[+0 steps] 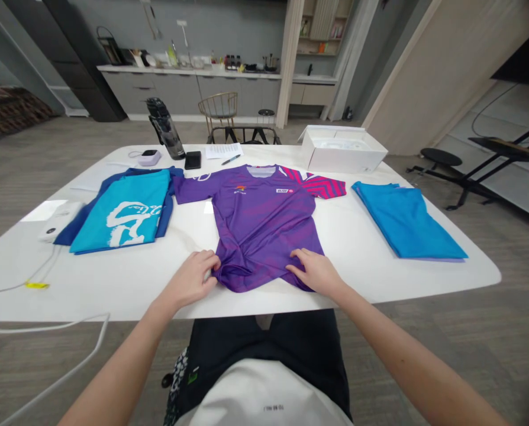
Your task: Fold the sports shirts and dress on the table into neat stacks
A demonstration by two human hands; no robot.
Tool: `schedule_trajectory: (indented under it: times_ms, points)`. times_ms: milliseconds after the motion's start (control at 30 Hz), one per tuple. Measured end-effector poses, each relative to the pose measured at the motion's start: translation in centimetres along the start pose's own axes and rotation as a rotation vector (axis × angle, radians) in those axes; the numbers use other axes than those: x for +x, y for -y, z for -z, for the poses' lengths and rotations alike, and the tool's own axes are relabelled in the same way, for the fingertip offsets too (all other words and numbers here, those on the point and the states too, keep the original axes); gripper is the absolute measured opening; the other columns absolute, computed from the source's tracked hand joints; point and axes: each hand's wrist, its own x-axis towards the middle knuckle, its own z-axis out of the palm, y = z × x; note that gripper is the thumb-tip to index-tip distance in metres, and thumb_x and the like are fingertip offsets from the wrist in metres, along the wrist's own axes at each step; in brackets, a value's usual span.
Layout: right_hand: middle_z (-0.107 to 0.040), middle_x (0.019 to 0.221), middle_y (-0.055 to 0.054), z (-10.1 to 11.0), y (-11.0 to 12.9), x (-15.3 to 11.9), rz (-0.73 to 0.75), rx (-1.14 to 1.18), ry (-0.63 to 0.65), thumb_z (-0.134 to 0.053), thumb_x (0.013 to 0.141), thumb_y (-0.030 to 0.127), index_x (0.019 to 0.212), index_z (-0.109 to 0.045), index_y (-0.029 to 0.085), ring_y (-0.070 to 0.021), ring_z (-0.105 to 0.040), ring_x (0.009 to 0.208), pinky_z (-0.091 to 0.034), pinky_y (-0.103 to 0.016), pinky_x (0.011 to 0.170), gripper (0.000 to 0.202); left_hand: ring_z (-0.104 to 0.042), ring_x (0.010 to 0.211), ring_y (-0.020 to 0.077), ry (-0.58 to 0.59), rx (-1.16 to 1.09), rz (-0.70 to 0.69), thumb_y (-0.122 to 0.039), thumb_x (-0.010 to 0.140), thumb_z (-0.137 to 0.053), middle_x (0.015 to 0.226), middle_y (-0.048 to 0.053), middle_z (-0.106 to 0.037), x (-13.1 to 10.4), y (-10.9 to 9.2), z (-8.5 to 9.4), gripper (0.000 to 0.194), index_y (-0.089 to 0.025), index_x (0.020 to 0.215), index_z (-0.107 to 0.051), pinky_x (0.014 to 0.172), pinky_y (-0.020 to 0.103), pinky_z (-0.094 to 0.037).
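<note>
Now | purple shirt (264, 219): pinched low by left grip (194, 277) | under right grip (316, 273), hold unclear

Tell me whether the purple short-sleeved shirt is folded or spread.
Spread: the purple shirt lies with both sleeves out to the sides, its hem bunched near the left hand.
</note>
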Motion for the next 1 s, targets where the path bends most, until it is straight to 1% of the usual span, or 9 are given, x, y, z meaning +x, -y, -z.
schedule_trajectory:
  times_ms: [133,267,400,500,567,700,800,900,1000]
  points:
    - [-0.066,0.102,-0.009,0.0,0.6,-1.8,-0.006,-0.071,-0.043,-0.058,0.097,0.046,0.115,-0.064,0.023,-0.0281,-0.061,0.097,-0.046,-0.041,0.084,0.030,-0.059,0.109,0.0255,-0.126,-0.025,0.028,-0.018,0.086,-0.049,0.114,0.008,-0.064,-1.4,-2.0,-0.5,0.028,-0.021,0.111,-0.062,0.098,0.040,-0.046]
    - [-0.064,0.104,-0.009,-0.2,0.5,-3.6,0.000,-0.008,-0.064,-0.061,0.095,0.042,0.113,-0.065,0.024,-0.0273,-0.059,0.097,-0.047,-0.041,0.086,0.026,-0.056,0.118,0.0270,-0.008,0.051,-0.061,-0.037,0.096,-0.054,0.127,0.010,-0.062,-0.7,-4.7,-2.7,0.036,-0.022,0.129,-0.059,0.102,0.043,-0.045]
    - [-0.064,0.105,-0.009,-0.4,-0.5,-5.5,-0.051,0.025,-0.108,-0.060,0.094,0.050,0.109,-0.064,0.024,-0.0278,-0.059,0.095,-0.048,-0.042,0.086,0.030,-0.061,0.103,0.0263,0.031,0.137,-0.005,-0.031,0.100,-0.048,0.111,0.010,-0.066,-0.6,-5.4,-4.1,0.035,-0.021,0.131,-0.060,0.092,0.042,-0.048]
    - [-0.064,0.104,-0.009,-0.3,-1.4,-6.7,-0.078,0.016,-0.116,-0.059,0.094,0.053,0.109,-0.063,0.023,-0.0284,-0.060,0.095,-0.048,-0.043,0.085,0.033,-0.063,0.095,0.0229,0.006,0.022,0.053,-0.025,0.101,-0.041,0.101,0.008,-0.068,-1.6,-5.1,-4.1,0.029,-0.021,0.118,-0.064,0.087,0.037,-0.049]
    - [-0.065,0.103,-0.010,-0.1,-1.9,-7.3,-0.091,0.011,-0.116,-0.058,0.093,0.055,0.109,-0.063,0.024,-0.0289,-0.060,0.095,-0.048,-0.043,0.085,0.035,-0.065,0.089,0.0200,-0.060,-0.112,0.160,-0.027,0.100,-0.042,0.097,0.005,-0.069,-2.8,-5.1,-3.9,0.024,-0.022,0.108,-0.064,0.081,0.032,-0.050]
    - [-0.066,0.102,-0.009,0.7,-3.3,-8.2,-0.091,0.019,-0.102,-0.059,0.092,0.058,0.110,-0.063,0.024,-0.0289,-0.062,0.095,-0.049,-0.043,0.085,0.039,-0.060,0.064,0.0155,-0.289,-0.248,0.596,-0.029,0.093,-0.049,0.070,-0.003,-0.063,-6.3,-4.9,-3.8,0.012,-0.023,0.092,-0.059,0.062,0.026,-0.045]
    - [-0.066,0.100,-0.009,1.3,-4.2,-8.5,-0.076,0.038,-0.092,-0.060,0.091,0.058,0.107,-0.062,0.024,-0.0279,-0.062,0.094,-0.049,-0.042,0.084,0.038,-0.053,0.055,0.0146,-0.341,-0.261,0.829,-0.031,0.089,-0.052,0.058,-0.006,-0.053,-9.1,-4.6,-3.8,0.011,-0.023,0.082,-0.056,0.055,0.025,-0.041]
    - [-0.067,0.095,-0.008,1.6,-4.5,-8.4,-0.071,0.060,-0.070,-0.060,0.092,0.058,0.105,-0.062,0.024,-0.0266,-0.063,0.089,-0.050,-0.040,0.080,0.037,-0.058,0.068,0.0169,-0.505,-0.200,0.835,-0.034,0.088,-0.056,0.077,-0.002,-0.059,-10.6,-4.7,-3.4,0.015,-0.022,0.097,-0.057,0.064,0.028,-0.049]
    - [-0.067,0.091,-0.007,1.4,-4.2,-7.9,-0.075,0.064,-0.070,-0.058,0.094,0.056,0.101,-0.064,0.024,-0.0259,-0.063,0.086,-0.050,-0.040,0.077,0.034,-0.061,0.106,0.0266,-0.622,0.017,0.582,-0.031,0.088,-0.062,0.112,0.011,-0.061,-9.7,-5.4,-2.9,0.035,-0.019,0.119,-0.055,0.093,0.042,-0.051]
